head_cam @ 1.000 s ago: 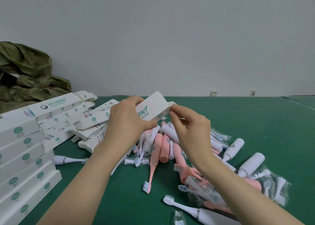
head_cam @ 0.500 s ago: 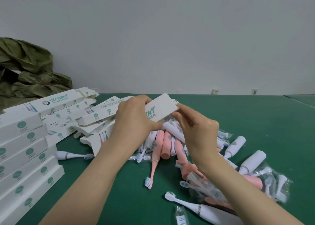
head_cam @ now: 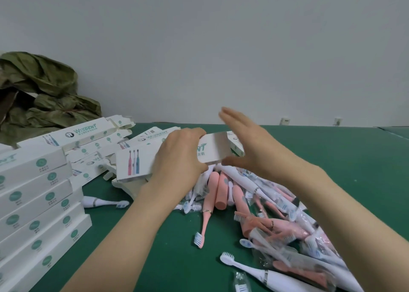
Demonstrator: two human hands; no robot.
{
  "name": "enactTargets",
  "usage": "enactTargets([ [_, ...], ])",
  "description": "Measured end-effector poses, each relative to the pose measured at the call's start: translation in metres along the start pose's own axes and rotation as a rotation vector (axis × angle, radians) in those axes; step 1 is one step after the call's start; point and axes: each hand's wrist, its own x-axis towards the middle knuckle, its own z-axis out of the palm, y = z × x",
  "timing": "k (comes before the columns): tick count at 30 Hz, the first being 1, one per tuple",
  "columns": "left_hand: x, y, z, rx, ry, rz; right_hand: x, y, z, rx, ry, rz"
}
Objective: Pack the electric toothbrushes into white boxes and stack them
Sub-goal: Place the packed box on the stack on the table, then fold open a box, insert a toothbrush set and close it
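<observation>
Half a second ago the right hand [head_cam: 250,150] was pinching the end flap of the white box [head_cam: 212,149]; now it has let go and spread open, fingers [head_cam: 230,114] lifted and blurred above the box's right end, thumb just under its lower corner. Whether the thumb touches the cardboard I cannot tell. The left hand [head_cam: 179,159] has kept its grip, wrapped around the middle of the box, which sits a little left of the frame's centre, held above the bench [head_cam: 332,159] and now tilted less steeply than before.

Directly below both hands lies the heap of toothbrushes [head_cam: 254,203], pink and white, some in clear bags, running toward the lower right of the frame. A neat stack of boxes [head_cam: 35,203] stands at the left edge, with looser boxes [head_cam: 93,141] piled behind it toward the centre. A crumpled green sack [head_cam: 39,88] fills the upper left against the wall.
</observation>
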Motion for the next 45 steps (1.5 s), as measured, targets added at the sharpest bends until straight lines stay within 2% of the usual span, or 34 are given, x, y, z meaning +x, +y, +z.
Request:
enactTargets([
  [2, 0.002, -0.005, 0.004, 0.000, 0.020, 0.004, 0.007, -0.009, 0.000, -0.133, -0.070, -0.127],
  [5, 0.004, -0.011, 0.009, -0.048, 0.042, 0.011, 0.015, -0.015, 0.001, -0.291, -0.064, -0.228],
  [8, 0.003, -0.009, 0.010, 0.013, 0.050, 0.060, 0.026, -0.001, -0.009, -0.315, -0.009, -0.233],
  [10, 0.002, -0.010, 0.006, 0.141, 0.056, 0.031, 0.032, 0.023, -0.014, -0.257, 0.132, -0.040],
  [12, 0.003, -0.019, -0.002, 0.240, -0.021, -0.073, 0.040, 0.055, -0.017, -0.142, 0.253, 0.306],
  [14, 0.001, -0.028, -0.006, 0.324, -0.231, -0.280, 0.047, 0.087, -0.012, 0.021, 0.287, 0.634],
  [16, -0.002, -0.031, -0.005, 0.408, -0.426, -0.405, 0.055, 0.109, 0.003, 0.069, 0.229, 0.836],
  [23, 0.001, -0.050, 0.005, 0.429, -0.518, -0.419, 0.076, 0.145, 0.077, 0.007, 0.077, 0.943],
  [25, 0.002, -0.058, 0.005, 0.410, -0.489, -0.448, 0.076, 0.149, 0.092, 0.024, 0.044, 0.954],
  [29, 0.006, -0.072, 0.016, 0.354, -0.329, -0.466, 0.076, 0.153, 0.096, 0.044, 0.004, 0.949],
  [32, 0.002, -0.081, 0.028, 0.410, -0.364, -0.472, 0.076, 0.153, 0.093, 0.032, -0.042, 0.961],
  [34, 0.000, -0.085, 0.033, 0.419, -0.363, -0.480, 0.076, 0.148, 0.091, -0.013, 0.031, 0.933],
  [37, 0.001, -0.090, 0.031, 0.349, -0.235, -0.454, 0.076, 0.126, 0.081, -0.070, 0.169, 0.776],
  [42, 0.012, -0.083, 0.001, 0.031, 0.017, -0.416, 0.070, 0.066, 0.059, 0.125, -0.016, 0.453],
  [45, 0.017, -0.062, -0.037, -0.174, 0.212, -0.259, 0.058, 0.018, 0.047, 0.259, 0.020, 0.195],
])
